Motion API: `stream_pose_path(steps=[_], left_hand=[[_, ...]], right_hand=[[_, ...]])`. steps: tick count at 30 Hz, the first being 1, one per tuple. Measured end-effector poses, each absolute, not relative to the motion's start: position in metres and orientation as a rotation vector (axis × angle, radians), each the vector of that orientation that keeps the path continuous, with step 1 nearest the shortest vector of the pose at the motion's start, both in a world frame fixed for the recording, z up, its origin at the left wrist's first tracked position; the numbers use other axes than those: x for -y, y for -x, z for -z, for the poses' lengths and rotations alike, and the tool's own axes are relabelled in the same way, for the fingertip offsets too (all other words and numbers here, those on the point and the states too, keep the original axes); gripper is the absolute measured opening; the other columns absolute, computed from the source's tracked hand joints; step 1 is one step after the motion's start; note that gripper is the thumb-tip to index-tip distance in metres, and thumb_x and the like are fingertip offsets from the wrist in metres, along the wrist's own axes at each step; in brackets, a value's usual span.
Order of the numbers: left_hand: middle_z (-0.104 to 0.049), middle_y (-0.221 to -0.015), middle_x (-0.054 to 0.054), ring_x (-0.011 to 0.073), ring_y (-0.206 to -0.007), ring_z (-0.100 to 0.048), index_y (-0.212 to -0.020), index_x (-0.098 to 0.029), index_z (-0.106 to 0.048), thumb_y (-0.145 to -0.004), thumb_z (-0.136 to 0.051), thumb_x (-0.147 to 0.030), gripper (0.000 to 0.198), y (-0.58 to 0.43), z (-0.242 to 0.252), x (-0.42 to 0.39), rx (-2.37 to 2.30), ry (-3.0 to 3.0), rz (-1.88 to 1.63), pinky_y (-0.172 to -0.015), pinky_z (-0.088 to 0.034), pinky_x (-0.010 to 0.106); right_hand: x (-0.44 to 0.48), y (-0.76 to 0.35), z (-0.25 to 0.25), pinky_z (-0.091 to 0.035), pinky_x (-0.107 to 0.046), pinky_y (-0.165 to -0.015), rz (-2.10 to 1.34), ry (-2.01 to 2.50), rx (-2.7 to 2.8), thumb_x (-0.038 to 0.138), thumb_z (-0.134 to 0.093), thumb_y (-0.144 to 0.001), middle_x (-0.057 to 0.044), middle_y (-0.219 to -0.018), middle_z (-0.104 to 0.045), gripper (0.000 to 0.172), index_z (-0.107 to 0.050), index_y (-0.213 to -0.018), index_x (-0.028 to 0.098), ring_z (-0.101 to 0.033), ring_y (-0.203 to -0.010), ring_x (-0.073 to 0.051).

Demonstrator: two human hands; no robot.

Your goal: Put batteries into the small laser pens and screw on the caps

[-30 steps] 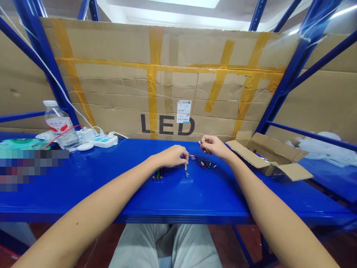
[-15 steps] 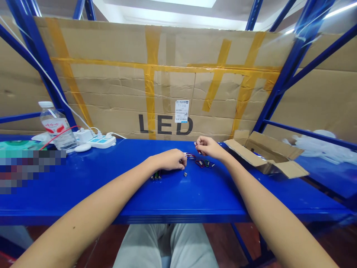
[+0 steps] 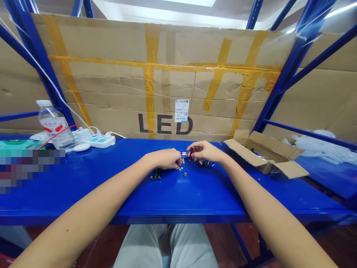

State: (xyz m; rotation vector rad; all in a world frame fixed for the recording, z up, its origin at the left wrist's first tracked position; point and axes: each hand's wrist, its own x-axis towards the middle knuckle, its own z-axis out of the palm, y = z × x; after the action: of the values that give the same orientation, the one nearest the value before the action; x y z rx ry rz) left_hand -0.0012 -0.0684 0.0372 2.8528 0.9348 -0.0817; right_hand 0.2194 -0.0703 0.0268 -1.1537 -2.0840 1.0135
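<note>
My left hand is low over the table, its fingers curled down and pressed together. Whatever may be between those fingertips is hidden. Right beside them lie several small silver discs like button cells, and a small silver piece is a little nearer to me. My right hand pinches a small red piece, its exact kind unclear. Just left of it are shiny blue and silver tubes. Coloured carabiner-like clips rest below my right hand. Dark and green tubes stick out beneath my left wrist.
The blue table backs onto a big taped cardboard sheet. An open cardboard box stands at the right. Left are a water bottle, a white power strip and cables. Blue metal posts frame the sides.
My right hand has come left and down toward my left hand, bringing the red piece low over the table. My left hand has shifted slightly left, and silver discs now show beside its fingertips.
</note>
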Motion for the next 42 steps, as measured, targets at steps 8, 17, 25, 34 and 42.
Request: stream_pose_path(steps=[8, 17, 25, 34, 42], left_hand=[[-0.067, -0.073, 0.004, 0.0143, -0.059, -0.054, -0.082, -0.017, -0.071, -0.078, -0.059, -0.018, 0.012, -0.002, -0.036, 0.073, -0.974, -2.872, 0.064, -0.055, -0.034, 0.025], [-0.070, -0.086, 0.007, 0.0177, -0.077, -0.061, -0.087, -0.016, -0.069, -0.083, -0.058, -0.022, 0.014, -0.004, -0.035, 0.070, -0.907, -2.986, -0.362, -0.066, -0.040, 0.027], [-0.069, -0.095, 0.008, 0.0171, -0.088, -0.063, -0.100, -0.016, -0.069, -0.096, -0.043, -0.020, 0.026, -0.012, -0.023, 0.067, -0.671, -3.099, -0.647, -0.077, -0.043, 0.026], [-0.073, -0.098, 0.006, 0.0177, -0.088, -0.065, -0.103, -0.021, -0.070, -0.091, -0.046, -0.020, 0.027, -0.008, -0.030, 0.072, -0.749, -3.035, -0.543, -0.076, -0.044, 0.027], [-0.073, -0.087, 0.004, 0.0182, -0.076, -0.064, -0.091, -0.023, -0.073, -0.080, -0.055, -0.025, 0.021, 0.002, -0.044, 0.078, -0.911, -3.029, -0.071, -0.064, -0.040, 0.028]], right_hand=[[0.073, -0.219, -0.028, -0.042, -0.020, -0.045, -1.065, 1.196, 2.276, 0.018, -0.060, -0.064, -0.002, -0.068, -0.068, 0.024, -0.072, -0.086, 0.015, -0.056, -0.053, -0.011], [0.070, -0.219, -0.023, -0.046, -0.022, -0.048, -1.111, 1.184, 2.275, 0.020, -0.063, -0.065, -0.001, -0.067, -0.068, 0.027, -0.076, -0.088, 0.016, -0.056, -0.053, -0.011], [0.066, -0.220, -0.020, -0.043, -0.024, -0.048, -1.119, 1.167, 2.258, 0.030, -0.069, -0.069, -0.001, -0.061, -0.066, 0.020, -0.075, -0.079, 0.014, -0.055, -0.048, -0.011], [0.066, -0.221, -0.019, -0.045, -0.023, -0.049, -1.095, 1.164, 2.218, 0.024, -0.068, -0.068, 0.000, -0.062, -0.063, 0.014, -0.074, -0.075, 0.015, -0.054, -0.050, -0.010], [0.066, -0.222, -0.020, -0.049, -0.023, -0.052, -1.078, 1.137, 2.351, 0.024, -0.068, -0.068, -0.003, -0.089, -0.069, 0.030, -0.078, -0.096, 0.017, -0.056, -0.054, -0.009]])
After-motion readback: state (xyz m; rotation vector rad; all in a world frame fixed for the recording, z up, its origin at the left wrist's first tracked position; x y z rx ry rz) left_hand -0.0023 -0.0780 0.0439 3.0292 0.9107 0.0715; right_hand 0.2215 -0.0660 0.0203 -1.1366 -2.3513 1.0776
